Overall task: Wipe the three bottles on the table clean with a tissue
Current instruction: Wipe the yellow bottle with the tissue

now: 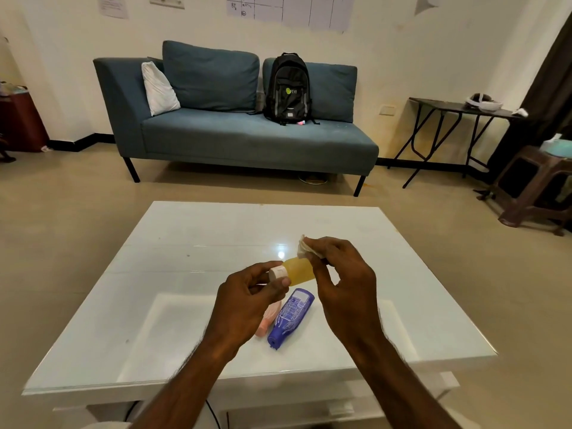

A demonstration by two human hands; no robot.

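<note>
Head view, lower centre of frame: left hand (247, 300) pinches the white cap end of the yellow bottle (298, 270), holding it level above the white table (192, 243), probably so the body stays exposed for wiping. Right hand (340, 280) is closed on a crumpled tissue (305, 247) pressed against the bottle's far end. Blue bottle (291, 317) and pink bottle (267, 320) lie side by side on the table under the hands; whether wiped, cannot tell.

Two bottles (286, 320) lie side by side on the table (154, 305), before the sofa (235, 134).
</note>
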